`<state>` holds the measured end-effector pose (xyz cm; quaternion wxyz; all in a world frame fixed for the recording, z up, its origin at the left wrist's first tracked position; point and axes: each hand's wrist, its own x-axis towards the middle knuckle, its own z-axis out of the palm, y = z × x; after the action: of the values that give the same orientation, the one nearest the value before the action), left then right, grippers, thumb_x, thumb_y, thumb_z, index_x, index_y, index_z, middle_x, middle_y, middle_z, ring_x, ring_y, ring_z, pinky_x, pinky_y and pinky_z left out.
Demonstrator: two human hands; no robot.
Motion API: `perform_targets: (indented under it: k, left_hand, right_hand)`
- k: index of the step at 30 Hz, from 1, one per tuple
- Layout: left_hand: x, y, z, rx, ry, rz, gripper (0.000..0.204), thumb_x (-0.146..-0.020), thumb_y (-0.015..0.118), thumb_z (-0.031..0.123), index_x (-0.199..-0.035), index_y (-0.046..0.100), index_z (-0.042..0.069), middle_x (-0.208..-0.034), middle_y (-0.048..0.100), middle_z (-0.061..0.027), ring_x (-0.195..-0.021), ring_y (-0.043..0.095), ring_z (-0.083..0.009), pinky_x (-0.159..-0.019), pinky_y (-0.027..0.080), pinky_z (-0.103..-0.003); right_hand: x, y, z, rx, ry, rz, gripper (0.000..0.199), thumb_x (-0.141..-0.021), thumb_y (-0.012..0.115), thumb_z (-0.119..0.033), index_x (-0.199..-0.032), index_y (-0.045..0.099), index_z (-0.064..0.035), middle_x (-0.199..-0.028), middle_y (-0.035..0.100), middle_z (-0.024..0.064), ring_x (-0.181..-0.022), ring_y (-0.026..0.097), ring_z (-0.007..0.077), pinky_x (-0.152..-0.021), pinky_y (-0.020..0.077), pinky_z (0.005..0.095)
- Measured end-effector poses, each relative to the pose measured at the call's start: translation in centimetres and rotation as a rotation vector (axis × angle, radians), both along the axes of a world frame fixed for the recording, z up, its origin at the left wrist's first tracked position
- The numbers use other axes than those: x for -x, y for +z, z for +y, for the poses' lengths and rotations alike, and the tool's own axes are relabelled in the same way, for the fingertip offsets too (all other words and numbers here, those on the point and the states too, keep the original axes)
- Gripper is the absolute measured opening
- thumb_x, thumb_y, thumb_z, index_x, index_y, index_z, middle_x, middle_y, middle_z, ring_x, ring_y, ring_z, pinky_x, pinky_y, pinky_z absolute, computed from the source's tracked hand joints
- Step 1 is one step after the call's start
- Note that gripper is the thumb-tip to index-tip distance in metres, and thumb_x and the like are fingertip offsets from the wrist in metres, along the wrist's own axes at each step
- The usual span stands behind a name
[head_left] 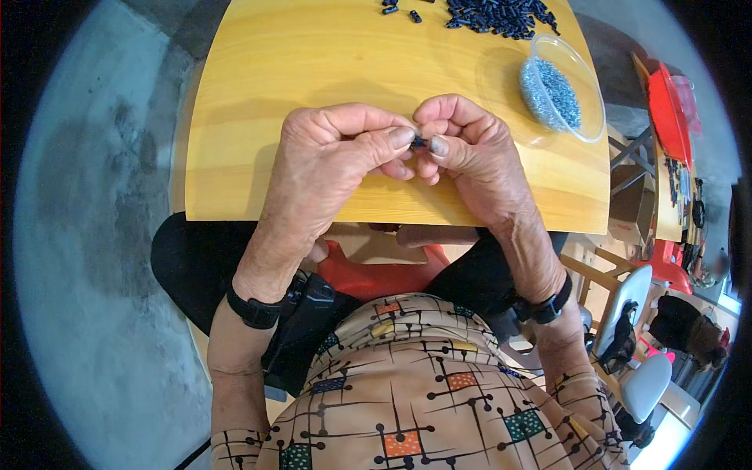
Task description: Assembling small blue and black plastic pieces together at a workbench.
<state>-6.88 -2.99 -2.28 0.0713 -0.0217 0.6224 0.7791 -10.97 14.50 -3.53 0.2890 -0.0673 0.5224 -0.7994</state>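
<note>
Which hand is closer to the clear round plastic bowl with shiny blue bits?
Right: the right hand is below and left of the clear plastic bowl in view; the left hand is farther left.

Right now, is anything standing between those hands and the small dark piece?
Nothing visible: the left hand pinches the small dark piece, and the right hand has its fingertips at the other end.

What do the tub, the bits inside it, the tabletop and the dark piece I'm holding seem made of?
Tub: probably clear, glossy plastic; see-through with highlights.
Bits: likely shiny metal; silvery-blue glints.
Tabletop: wood or wood-look laminate, smooth, faint grain.
Dark piece: perhaps plastic by colour; mostly hidden, finish unclear.
</note>
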Motion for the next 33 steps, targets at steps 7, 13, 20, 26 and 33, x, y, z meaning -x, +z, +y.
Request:
perform_targets:
  k: [7, 13, 20, 26, 33]
  left_hand:
    - [-0.1, 0.7, 0.8, -0.106, 0.010, 0.050, 0.021, -0.083, 0.061, 0.010, -0.100, 0.061, -0.003, -0.081, 0.065, -0.0088, -0.067, 0.062, -0.0125, -0.064, 0.052, -0.024]
    - [-0.2, 1.0, 0.8, 0.034, 0.033, 0.184, 0.027, -0.082, 0.062, 0.003, -0.108, 0.057, -0.003, -0.078, 0.067, -0.0092, -0.065, 0.063, -0.0101, -0.060, 0.051, -0.019]
    - [0.0, 1.0, 0.9, 0.004, 0.088, 0.212, 0.056, -0.079, 0.066, 0.003, -0.127, 0.038, -0.001, -0.071, 0.065, -0.0073, -0.062, 0.062, -0.0093, -0.059, 0.049, -0.018]
    - [0.2, 0.5, 0.6, -0.046, 0.029, 0.205, 0.054, -0.080, 0.065, 0.006, -0.127, 0.039, -0.002, -0.072, 0.065, -0.0090, -0.063, 0.062, -0.0104, -0.061, 0.049, -0.019]
    - [0.0, 0.5, 1.2, -0.349, 0.004, 0.021, 0.045, -0.082, 0.065, 0.017, -0.116, 0.048, -0.006, -0.079, 0.064, -0.0112, -0.067, 0.062, -0.0117, -0.063, 0.053, -0.022]
  right_hand:
    - [0.1, -0.8, 0.2, 0.246, 0.092, -0.060, 0.041, -0.078, 0.067, -0.011, -0.116, 0.053, 0.0003, -0.086, 0.061, 0.0017, -0.065, 0.055, 0.0087, -0.061, 0.0460, 0.0203]
    - [0.2, -1.3, 0.2, 0.269, 0.121, -0.015, 0.047, -0.077, 0.068, -0.014, -0.119, 0.052, -0.0002, -0.087, 0.059, 0.0001, -0.064, 0.052, 0.0075, -0.061, 0.0442, 0.0189]
    - [-0.2, -0.4, 0.2, 0.173, 0.130, 0.125, 0.041, -0.080, 0.066, -0.017, -0.115, 0.055, 0.0012, -0.085, 0.063, 0.0037, -0.065, 0.053, 0.0072, -0.064, 0.0443, 0.0187]
    - [-0.7, 0.8, 0.0, 0.183, 0.113, 0.147, 0.037, -0.079, 0.066, -0.018, -0.109, 0.059, 0.0014, -0.092, 0.061, 0.0048, -0.075, 0.056, 0.0097, -0.073, 0.0466, 0.0221]
    - [-0.7, 0.9, 0.4, 0.110, 0.061, 0.184, 0.040, -0.076, 0.069, -0.020, -0.109, 0.060, 0.0005, -0.079, 0.051, -0.0026, -0.078, 0.052, 0.0073, -0.072, 0.0442, 0.0209]
